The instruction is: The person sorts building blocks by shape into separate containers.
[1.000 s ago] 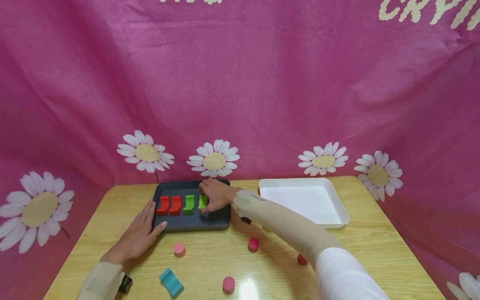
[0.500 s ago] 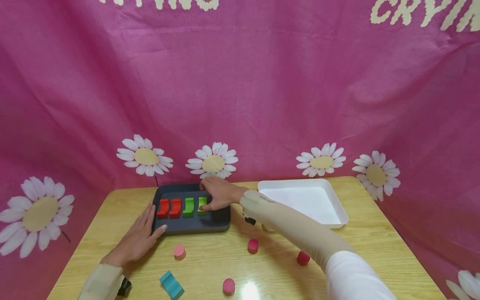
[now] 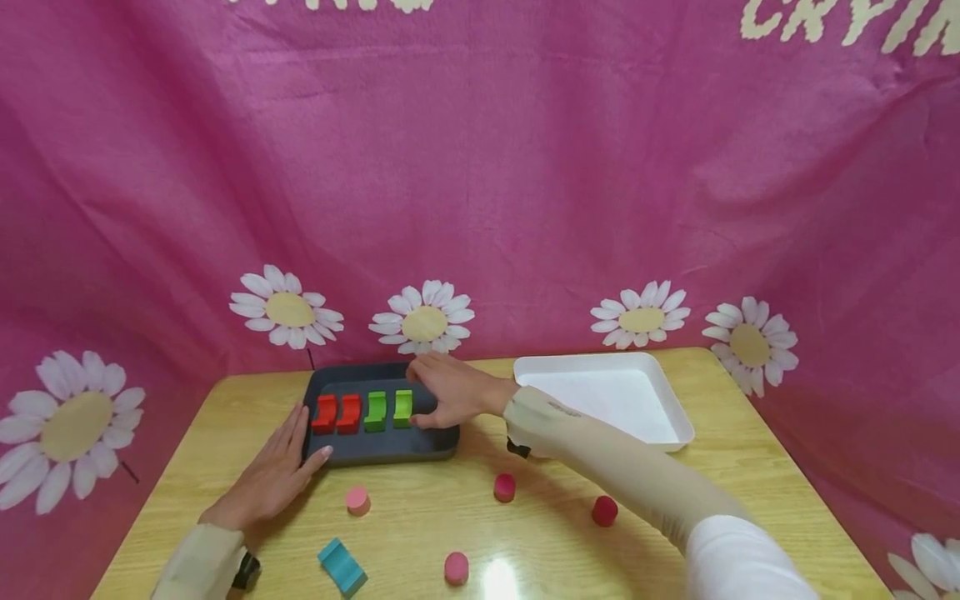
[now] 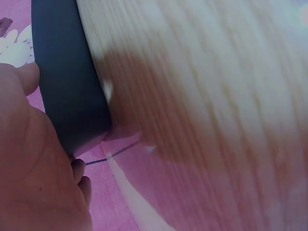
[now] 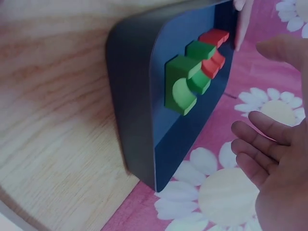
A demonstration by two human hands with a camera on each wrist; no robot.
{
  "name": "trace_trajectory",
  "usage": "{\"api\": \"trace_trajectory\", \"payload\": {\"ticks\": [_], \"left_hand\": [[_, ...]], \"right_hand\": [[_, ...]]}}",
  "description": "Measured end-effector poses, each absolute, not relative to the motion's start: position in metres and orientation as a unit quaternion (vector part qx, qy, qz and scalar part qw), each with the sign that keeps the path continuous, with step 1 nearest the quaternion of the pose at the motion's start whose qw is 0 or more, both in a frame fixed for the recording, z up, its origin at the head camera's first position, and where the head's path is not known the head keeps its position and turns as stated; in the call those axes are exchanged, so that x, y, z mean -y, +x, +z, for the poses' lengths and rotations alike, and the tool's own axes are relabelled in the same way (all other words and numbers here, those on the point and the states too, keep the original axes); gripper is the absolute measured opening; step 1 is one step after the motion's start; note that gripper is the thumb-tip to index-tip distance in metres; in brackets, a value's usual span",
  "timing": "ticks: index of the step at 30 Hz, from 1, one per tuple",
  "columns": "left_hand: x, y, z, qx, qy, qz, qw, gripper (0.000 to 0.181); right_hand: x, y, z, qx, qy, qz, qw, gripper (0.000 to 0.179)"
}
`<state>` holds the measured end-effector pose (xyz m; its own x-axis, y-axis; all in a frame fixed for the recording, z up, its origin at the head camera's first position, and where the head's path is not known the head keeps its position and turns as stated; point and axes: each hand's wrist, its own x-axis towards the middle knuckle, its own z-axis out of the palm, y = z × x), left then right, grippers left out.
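Two red blocks (image 3: 337, 414) and two green blocks (image 3: 389, 410), each with a scooped-out curve, stand in a row in the dark grey tray (image 3: 352, 454). My left hand (image 3: 272, 473) rests along the tray's left side, fingers straight and thumb at the near corner. Over the tray's right part is my right hand (image 3: 457, 392), just right of the lighter green block (image 5: 180, 86). In the right wrist view its fingers (image 5: 262, 149) are relaxed, apart from the blocks, with nothing in them.
A white tray (image 3: 682, 437) stands at the back right. On the wooden table lie a blue curved block (image 3: 342, 568), a light pink cylinder (image 3: 357, 501) and darker pink cylinders (image 3: 456, 568). A pink cloth with daisies hangs behind.
My right hand has let go of the lighter green block and drawn back to the right, leaving it in the row. My left hand has stayed on the tray.
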<state>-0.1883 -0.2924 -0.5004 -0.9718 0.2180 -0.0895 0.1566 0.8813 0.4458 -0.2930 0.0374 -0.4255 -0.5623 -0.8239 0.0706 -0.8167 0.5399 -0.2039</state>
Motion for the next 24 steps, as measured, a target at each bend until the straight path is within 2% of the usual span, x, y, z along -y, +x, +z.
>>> {"api": "trace_trajectory", "payload": {"ticks": [24], "left_hand": [[0.294, -0.188, -0.500, -0.964, 0.106, 0.237, 0.063, 0.099]], "right_hand": [[-0.039, -0.230, -0.412, -0.847, -0.517, -0.110, 0.056, 0.059]]}}
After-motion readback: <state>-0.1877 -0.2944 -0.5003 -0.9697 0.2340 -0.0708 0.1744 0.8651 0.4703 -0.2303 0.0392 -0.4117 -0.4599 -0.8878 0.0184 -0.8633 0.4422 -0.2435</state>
